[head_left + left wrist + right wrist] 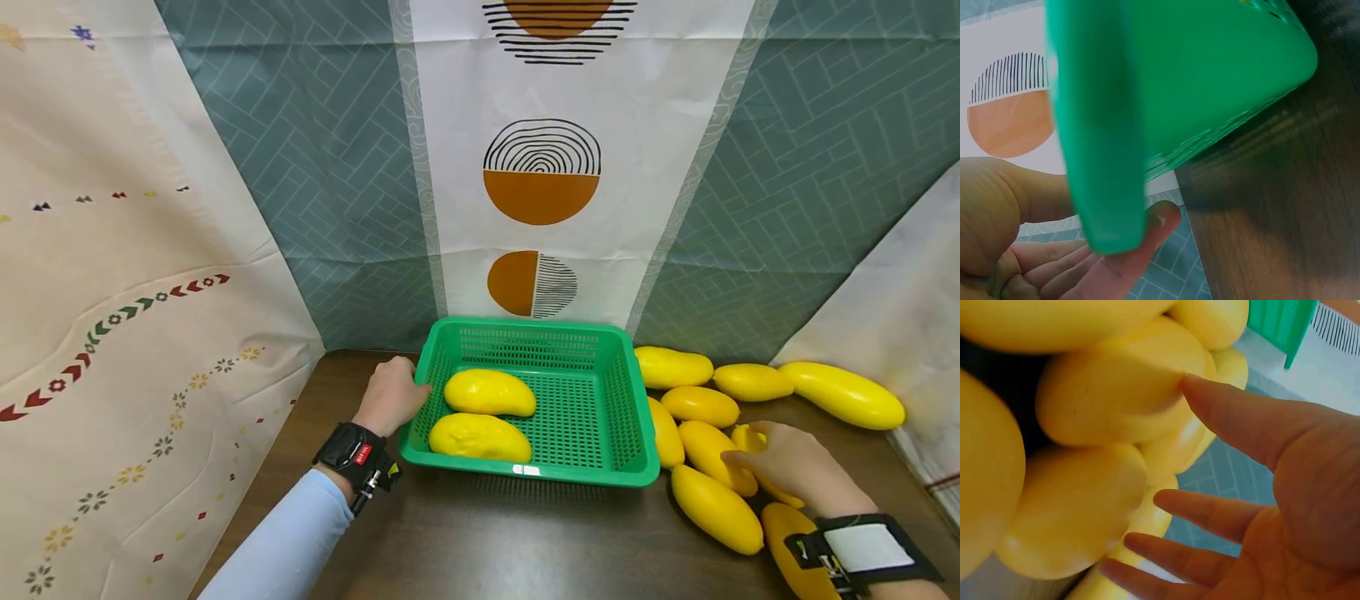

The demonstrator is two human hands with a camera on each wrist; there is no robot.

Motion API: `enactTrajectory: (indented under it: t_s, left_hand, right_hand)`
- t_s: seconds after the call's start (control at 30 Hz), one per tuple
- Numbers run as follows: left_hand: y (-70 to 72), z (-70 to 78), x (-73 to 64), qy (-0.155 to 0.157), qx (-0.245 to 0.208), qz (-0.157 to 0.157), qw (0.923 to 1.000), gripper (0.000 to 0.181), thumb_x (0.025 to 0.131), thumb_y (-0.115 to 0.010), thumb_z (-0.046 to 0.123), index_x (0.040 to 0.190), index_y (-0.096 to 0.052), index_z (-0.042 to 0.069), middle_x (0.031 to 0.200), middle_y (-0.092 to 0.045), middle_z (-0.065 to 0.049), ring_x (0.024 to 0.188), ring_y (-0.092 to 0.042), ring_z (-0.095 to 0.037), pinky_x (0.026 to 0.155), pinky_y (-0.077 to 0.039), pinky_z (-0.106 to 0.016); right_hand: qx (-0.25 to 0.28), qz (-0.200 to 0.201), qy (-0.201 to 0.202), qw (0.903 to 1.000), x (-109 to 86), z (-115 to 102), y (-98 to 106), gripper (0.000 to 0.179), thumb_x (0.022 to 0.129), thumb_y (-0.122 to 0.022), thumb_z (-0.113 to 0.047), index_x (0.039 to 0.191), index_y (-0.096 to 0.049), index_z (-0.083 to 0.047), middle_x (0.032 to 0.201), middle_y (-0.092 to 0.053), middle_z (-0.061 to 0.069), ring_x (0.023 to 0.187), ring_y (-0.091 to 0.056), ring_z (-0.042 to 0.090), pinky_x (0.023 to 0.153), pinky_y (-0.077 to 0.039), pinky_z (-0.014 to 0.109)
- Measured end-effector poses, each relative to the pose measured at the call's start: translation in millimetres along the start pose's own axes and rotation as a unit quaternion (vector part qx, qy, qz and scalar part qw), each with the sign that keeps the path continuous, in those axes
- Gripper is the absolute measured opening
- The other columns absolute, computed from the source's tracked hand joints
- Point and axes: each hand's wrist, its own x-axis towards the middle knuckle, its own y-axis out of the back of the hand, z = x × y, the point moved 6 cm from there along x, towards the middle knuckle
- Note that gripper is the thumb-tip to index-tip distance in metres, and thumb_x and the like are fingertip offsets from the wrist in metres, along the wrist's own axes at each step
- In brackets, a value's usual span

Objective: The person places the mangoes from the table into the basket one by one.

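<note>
A green plastic basket [525, 476] holds two yellow mangoes, a rear mango [490, 392] and a front mango [480, 437], side by side at its left end. My left hand [391, 395] grips the basket's left rim; in the left wrist view, the thumb [1047, 197] lies on one side of the rim and a finger [1163, 219] on the other. At the right, my right hand [798, 467] reaches over a mango [748, 438] in a loose group. Its fingers [1210, 512] are spread beside the fruit in the right wrist view, and the thumb tip overlaps one mango [1116, 394].
Several more mangoes crowd the table right of the basket, including a near one [717, 509] and a long yellow fruit [843, 395] at the far right. The brown table [525, 542] meets a patterned cloth [360, 250] at the back and a cream cloth [135, 333] at left.
</note>
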Motion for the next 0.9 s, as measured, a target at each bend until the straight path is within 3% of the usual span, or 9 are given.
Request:
enactTrajectory:
  t_s: [0.3, 0.5, 0.63, 0.9]
  left_hand:
    - [2.7, 2.4, 0.8, -0.010, 0.025, 0.009, 0.9996, 0.027, 0.083, -0.062, 0.018, 0.060, -0.052, 0.007, 0.054, -0.043, -0.004, 0.044, -0.050, -0.017, 0.041, -0.044, -0.027]
    - [0.3, 1.2, -0.2, 0.002, 0.040, 0.000, 0.9992, 0.027, 0.084, -0.062, 0.019, 0.062, -0.052, 0.007, 0.055, -0.044, -0.004, 0.046, -0.051, -0.016, 0.041, -0.043, -0.027]
    - [-0.1, 1.4, 0.3, 0.000, 0.041, 0.001, 0.9992, 0.028, 0.084, -0.063, 0.020, 0.062, -0.053, 0.007, 0.055, -0.046, -0.004, 0.046, -0.051, -0.016, 0.041, -0.043, -0.027]
    - [0.8, 0.0, 1.4, -0.002, 0.031, 0.001, 0.9995, 0.028, 0.084, -0.065, 0.021, 0.061, -0.054, 0.007, 0.056, -0.048, -0.005, 0.045, -0.052, -0.016, 0.041, -0.044, -0.027]
  right_hand:
    - [-0.030, 0.057, 0.039, 0.9971, 0.3, -30, 2, 0.092, 0.067, -0.070, -0.063, 0.120, -0.051, 0.009, 0.106, -0.057, 0.025, 0.085, -0.055, 0.034, 0.068, -0.046, 0.050]
    - [-0.038, 0.037, 0.042, 0.9977, 4.1, -40, -6, 0.089, 0.066, -0.071, -0.062, 0.121, -0.052, 0.006, 0.102, -0.058, 0.023, 0.081, -0.054, 0.032, 0.063, -0.045, 0.048]
    - [-0.038, 0.041, 0.043, 0.9975, 5.9, -41, -10, 0.077, 0.070, -0.071, -0.055, 0.117, -0.054, 0.004, 0.093, -0.058, 0.018, 0.073, -0.052, 0.028, 0.059, -0.045, 0.044]
    - [-0.030, 0.041, 0.054, 0.9973, 13.2, -39, -14, 0.075, 0.069, -0.074, -0.051, 0.111, -0.054, 0.007, 0.087, -0.055, 0.012, 0.072, -0.048, 0.025, 0.064, -0.043, 0.041]
